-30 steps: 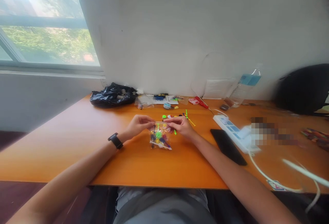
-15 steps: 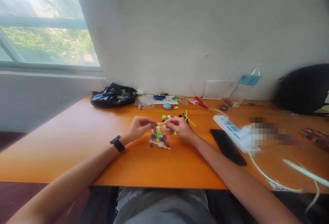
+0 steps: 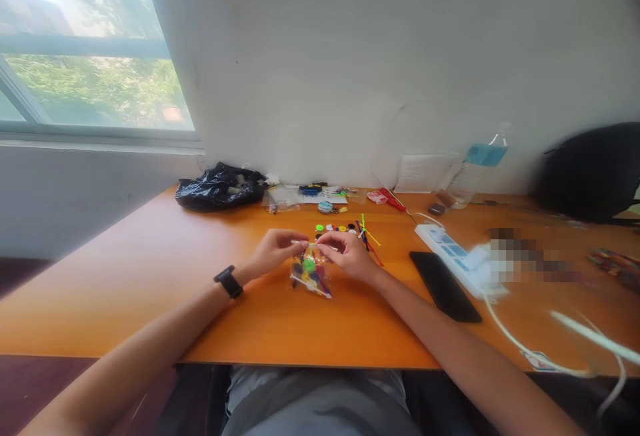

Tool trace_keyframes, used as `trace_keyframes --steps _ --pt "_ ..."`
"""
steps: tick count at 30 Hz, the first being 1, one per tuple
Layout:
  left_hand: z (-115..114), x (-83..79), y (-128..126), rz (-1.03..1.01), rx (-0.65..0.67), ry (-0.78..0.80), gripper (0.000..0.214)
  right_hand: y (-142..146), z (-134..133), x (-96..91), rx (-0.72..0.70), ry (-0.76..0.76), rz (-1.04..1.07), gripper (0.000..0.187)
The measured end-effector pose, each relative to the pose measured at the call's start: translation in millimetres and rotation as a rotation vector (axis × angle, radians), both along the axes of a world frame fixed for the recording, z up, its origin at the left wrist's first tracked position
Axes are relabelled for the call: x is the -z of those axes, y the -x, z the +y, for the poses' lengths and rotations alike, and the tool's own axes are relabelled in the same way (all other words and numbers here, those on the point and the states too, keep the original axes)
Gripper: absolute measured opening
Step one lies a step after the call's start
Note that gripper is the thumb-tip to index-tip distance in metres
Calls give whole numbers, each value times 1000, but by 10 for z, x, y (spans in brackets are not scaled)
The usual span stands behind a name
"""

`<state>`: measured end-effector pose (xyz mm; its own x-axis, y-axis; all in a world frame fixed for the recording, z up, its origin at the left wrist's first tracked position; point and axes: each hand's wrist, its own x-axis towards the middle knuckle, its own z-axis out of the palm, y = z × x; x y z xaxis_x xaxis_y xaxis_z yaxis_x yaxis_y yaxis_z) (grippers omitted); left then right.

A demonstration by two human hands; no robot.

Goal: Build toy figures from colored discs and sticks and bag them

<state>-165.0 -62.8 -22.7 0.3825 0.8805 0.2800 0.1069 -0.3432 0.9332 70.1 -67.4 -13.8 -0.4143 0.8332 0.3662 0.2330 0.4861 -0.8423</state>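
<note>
A small clear plastic bag (image 3: 311,275) hangs between my hands, its top edge pinched on both sides. Inside it show colourful pieces: a green disc, dark and yellow rounds, and a white stick along the bottom. My left hand (image 3: 281,249), with a dark watch on the wrist, grips the bag's upper left. At the upper right, my right hand (image 3: 347,253) has thumb and forefinger closed on the bag's edge. Just beyond my hands lie several coloured discs (image 3: 343,229) and some thin coloured cable ties (image 3: 367,236).
A black plastic bag (image 3: 220,187) sits at the back left. Papers and small tools lie along the wall. To the right are a black phone (image 3: 444,286), a white power strip (image 3: 447,253) with cables, a clear bottle (image 3: 470,173) and a black backpack (image 3: 590,173).
My fingers have shifted slightly along the top of the bag, my right hand moving a little lower. The bag hangs slightly lower and more tilted.
</note>
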Motion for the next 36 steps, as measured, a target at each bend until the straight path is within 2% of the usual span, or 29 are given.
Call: trace_keyframes --steps 4,8,12,20,26,32,36 --pt "33 51 8 81 3 -46 38 -21 6 -8 9 -23 -53 28" --pt "27 61 -4 75 -45 -76 40 -85 58 -6 -55 101 -31 36" --pt "-1 34 -21 93 -22 -109 43 -143 89 -22 -127 188 -19 38" --pt "-54 14 -43 142 26 -121 37 -46 16 -8 -61 39 -78 28" --pt "-73 5 -36 151 40 -128 36 -43 17 14 -93 48 -132 33" --pt "51 56 42 128 52 -27 39 -210 87 -101 -181 241 -117 41" --pt "109 61 86 100 55 19 40 -299 150 -138 -226 294 -99 45"
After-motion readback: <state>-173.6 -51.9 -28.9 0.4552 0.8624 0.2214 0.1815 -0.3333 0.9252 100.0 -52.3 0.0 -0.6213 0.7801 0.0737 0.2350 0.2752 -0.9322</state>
